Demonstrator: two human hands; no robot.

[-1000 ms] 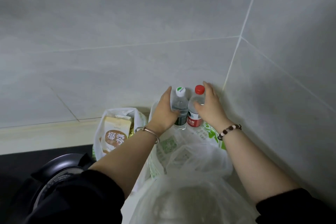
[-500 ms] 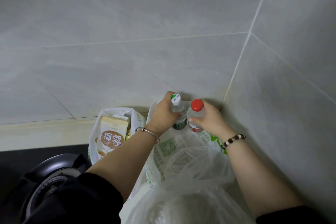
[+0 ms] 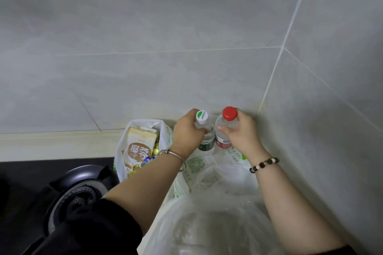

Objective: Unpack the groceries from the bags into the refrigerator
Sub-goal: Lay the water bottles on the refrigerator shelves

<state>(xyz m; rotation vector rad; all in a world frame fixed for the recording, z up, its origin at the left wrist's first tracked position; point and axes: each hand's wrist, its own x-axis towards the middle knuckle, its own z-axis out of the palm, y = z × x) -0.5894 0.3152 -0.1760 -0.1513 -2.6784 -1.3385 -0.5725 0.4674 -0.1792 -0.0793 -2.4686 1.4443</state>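
Left hand (image 3: pixel 187 130) was curled round the neck of the white-capped bottle (image 3: pixel 207 141); right hand (image 3: pixel 240 130) gripped the red-capped bottle (image 3: pixel 224 130) likewise. Both bottles stood upright at the mouth of the white bag (image 3: pixel 217 172), in the wall corner. Recommended: lift both straight up, clear of the plastic, keeping both grips firm

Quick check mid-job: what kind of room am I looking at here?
Most likely a home kitchen: grey tiled walls meet in a corner, a black stove burner sits at lower left, and grocery bags stand beside it.
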